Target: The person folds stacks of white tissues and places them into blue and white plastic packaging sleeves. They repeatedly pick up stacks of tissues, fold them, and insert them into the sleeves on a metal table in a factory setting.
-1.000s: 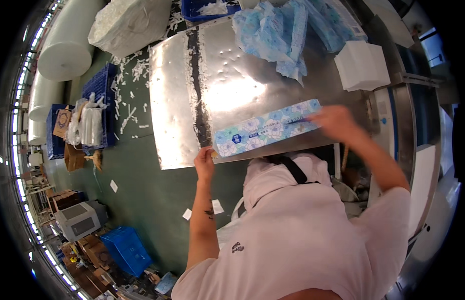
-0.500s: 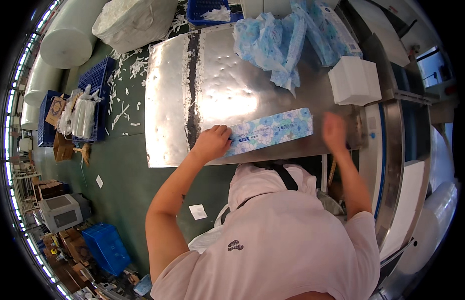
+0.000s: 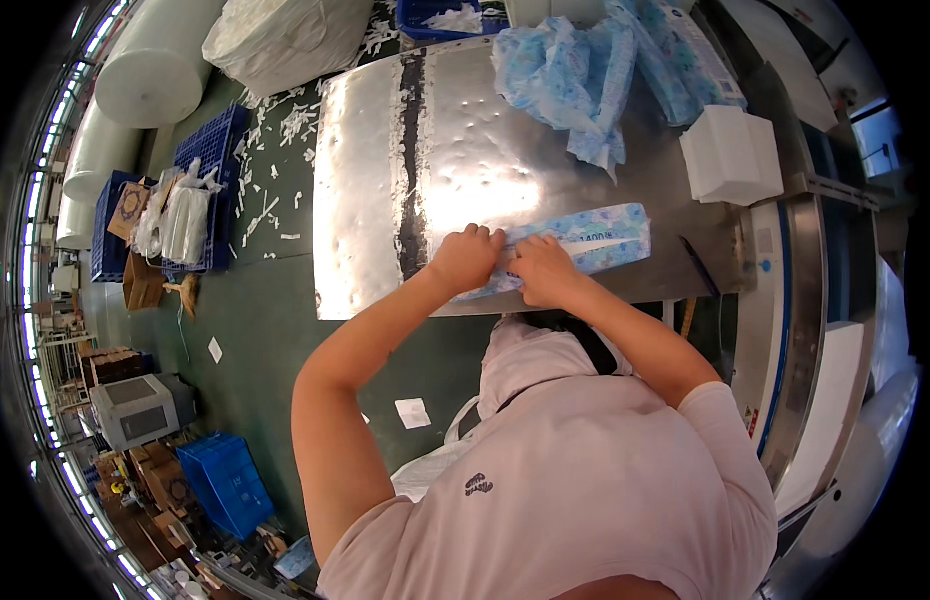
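Just right of the frame's centre, along the near edge of the metal bench (image 3: 360, 190), a long package in blue floral film (image 3: 625, 222) is lying flat and slightly slanted, and both hands are working on it. The left hand (image 3: 467, 260) is resting over its left part with the fingers bent, and the right hand (image 3: 547, 272) is pressing in just beside it, fingertips curling down onto the upper face; the two are almost meeting. Whether the fingers are pinching the film or only pushing on it, I cannot tell. Toward the right end a white strip (image 3: 607, 247) is showing through a lengthwise opening in the wrapper, so the cut seems to be done, at least over that part; the stretch beneath the hands is staying hidden. The film is otherwise covering the package's visible sides, so the contents are apparently not yet out and most of the unwrapping is remaining. A slim dark tool (image 3: 699, 264) is lying loose to the right, apart from both hands. At the upper right of the frame, crumpled blue film (image 3: 565, 75) is lying in a heap, and a white block (image 3: 731, 157) is sitting unwrapped near it, suggesting that at least one similar package is already finished.
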`<state>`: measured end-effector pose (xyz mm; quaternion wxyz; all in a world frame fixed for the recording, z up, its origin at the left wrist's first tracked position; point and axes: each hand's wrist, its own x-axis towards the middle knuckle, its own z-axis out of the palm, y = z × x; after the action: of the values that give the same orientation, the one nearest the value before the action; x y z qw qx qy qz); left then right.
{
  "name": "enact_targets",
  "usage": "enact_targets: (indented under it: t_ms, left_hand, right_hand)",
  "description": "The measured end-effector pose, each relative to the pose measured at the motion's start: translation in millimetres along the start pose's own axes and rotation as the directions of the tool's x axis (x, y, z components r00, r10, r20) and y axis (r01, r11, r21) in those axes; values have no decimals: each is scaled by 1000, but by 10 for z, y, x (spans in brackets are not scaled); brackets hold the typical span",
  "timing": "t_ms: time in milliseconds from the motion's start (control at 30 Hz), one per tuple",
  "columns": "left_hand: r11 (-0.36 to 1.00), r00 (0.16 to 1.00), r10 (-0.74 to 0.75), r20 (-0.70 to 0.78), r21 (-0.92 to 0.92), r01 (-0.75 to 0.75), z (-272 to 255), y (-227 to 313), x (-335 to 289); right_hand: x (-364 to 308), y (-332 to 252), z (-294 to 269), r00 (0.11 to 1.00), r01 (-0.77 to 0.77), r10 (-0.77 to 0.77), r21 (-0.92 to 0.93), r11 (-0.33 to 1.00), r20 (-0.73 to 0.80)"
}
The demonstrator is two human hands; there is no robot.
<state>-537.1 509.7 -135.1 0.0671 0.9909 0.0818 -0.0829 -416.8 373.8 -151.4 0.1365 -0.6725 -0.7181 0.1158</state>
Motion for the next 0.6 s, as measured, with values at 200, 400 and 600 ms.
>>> enact_targets:
  t_ms: [200,400,600]
  left_hand:
    - [978,989,-128,71,-156,138,-221,-52,11]
    - [969,980,-191,61,-150,198,-41,-74,71]
    - [980,988,-41,-152,-199,10,-108,61,98]
  right_hand:
    - [-104,-143,-57,975,130,-112,85,988,-193]
    - [-112,-144,-115,954,175,-189,-77,982,-232]
    - [-79,-137,-31,857,242,-257,-92,966,-446]
